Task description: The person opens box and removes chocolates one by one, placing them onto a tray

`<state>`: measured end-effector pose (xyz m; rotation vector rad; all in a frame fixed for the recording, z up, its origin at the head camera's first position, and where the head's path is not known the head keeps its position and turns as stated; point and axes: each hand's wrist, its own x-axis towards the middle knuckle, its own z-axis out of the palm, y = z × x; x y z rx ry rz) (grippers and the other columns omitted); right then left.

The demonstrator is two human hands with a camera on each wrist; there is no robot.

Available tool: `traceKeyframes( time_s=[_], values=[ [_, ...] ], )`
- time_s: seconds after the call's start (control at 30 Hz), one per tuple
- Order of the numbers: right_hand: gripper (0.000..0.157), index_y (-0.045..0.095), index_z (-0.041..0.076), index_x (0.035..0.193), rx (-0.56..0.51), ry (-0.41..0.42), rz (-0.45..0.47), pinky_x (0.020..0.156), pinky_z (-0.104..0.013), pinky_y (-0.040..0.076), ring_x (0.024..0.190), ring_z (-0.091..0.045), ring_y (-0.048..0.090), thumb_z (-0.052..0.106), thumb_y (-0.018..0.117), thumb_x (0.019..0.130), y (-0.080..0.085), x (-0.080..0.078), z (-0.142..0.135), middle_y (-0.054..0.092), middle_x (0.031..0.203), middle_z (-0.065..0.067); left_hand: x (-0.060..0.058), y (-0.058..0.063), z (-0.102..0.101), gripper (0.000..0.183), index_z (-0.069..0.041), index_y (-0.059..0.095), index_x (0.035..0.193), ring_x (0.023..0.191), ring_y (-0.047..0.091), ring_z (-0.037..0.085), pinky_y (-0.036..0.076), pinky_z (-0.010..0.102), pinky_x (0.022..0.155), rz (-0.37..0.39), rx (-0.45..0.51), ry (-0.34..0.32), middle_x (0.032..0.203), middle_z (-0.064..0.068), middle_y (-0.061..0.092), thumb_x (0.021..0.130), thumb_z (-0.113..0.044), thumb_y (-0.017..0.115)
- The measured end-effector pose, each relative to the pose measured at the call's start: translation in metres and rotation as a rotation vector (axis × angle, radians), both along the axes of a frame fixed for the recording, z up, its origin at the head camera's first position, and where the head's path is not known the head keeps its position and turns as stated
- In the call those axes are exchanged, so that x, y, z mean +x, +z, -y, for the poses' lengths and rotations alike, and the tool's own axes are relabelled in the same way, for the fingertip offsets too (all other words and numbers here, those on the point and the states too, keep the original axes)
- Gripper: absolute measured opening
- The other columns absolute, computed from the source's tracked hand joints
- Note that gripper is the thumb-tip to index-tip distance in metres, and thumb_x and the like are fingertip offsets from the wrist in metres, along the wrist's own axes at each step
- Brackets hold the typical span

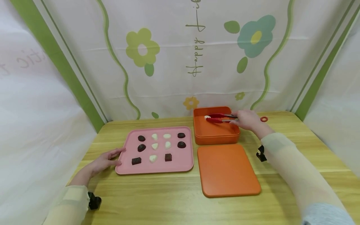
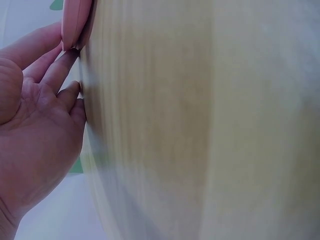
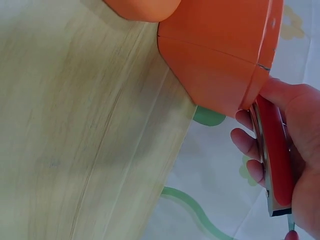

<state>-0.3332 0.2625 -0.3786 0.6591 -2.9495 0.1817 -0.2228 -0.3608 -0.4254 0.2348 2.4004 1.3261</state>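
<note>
My left hand (image 1: 103, 161) touches the left edge of a pink tray (image 1: 185, 162), its fingers fairly straight along the rim. Rows of white and dark brown chocolate-like pieces lie on the tray. My right hand (image 1: 248, 120) grips red-tipped metal tongs (image 1: 216, 120) over an orange box (image 1: 216, 139). At the tong tips, inside the box, is a white piece (image 1: 207, 117); whether the tips still hold it is too small to tell. In the right wrist view, fingers and thumb wrap the red tong handle (image 3: 276, 155) beside the box wall.
A flat orange lid (image 1: 227, 170) lies on the wooden table (image 1: 157, 200), in front of the box and right of the tray. Behind the table hangs a flower-printed white curtain (image 1: 174, 75), close to the box's back edge.
</note>
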Motion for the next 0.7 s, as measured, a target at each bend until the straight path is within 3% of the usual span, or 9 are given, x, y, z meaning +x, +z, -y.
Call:
traceKeyframes(
  time_s=[0.27, 0.57, 0.7],
  values=[
    [0.029, 0.069, 0.006, 0.104, -0.011, 0.017, -0.014, 0.055, -0.041, 0.043, 0.065, -0.026, 0.053, 0.031, 0.071, 0.089, 0.003, 0.009, -0.002, 0.062, 0.074, -0.004, 0.000, 0.000, 0.000, 0.071, 0.001, 0.032, 0.150, 0.142, 0.008, 0.046, 0.004, 0.064, 0.110, 0.003, -0.004, 0.003, 0.154, 0.027, 0.020, 0.091, -0.016, 0.068],
    [0.048, 0.064, 0.003, 0.125, -0.015, 0.004, -0.040, 0.069, -0.052, 0.051, 0.083, -0.035, 0.063, 0.033, 0.072, 0.088, 0.009, 0.026, -0.010, 0.069, 0.108, -0.018, 0.001, 0.000, -0.001, 0.071, 0.001, 0.033, 0.150, 0.142, 0.009, 0.047, 0.006, 0.064, 0.110, -0.010, -0.022, -0.011, 0.153, 0.029, 0.021, 0.091, -0.018, 0.068],
    [0.052, 0.063, 0.004, 0.129, -0.012, -0.001, -0.047, 0.065, -0.050, 0.051, 0.079, -0.035, 0.064, 0.037, 0.071, 0.088, 0.013, 0.035, -0.014, 0.070, 0.103, -0.019, 0.002, 0.001, -0.001, 0.070, 0.002, 0.032, 0.149, 0.141, 0.010, 0.047, 0.008, 0.063, 0.110, -0.015, -0.023, -0.014, 0.153, 0.029, 0.020, 0.092, -0.018, 0.068]
  ],
)
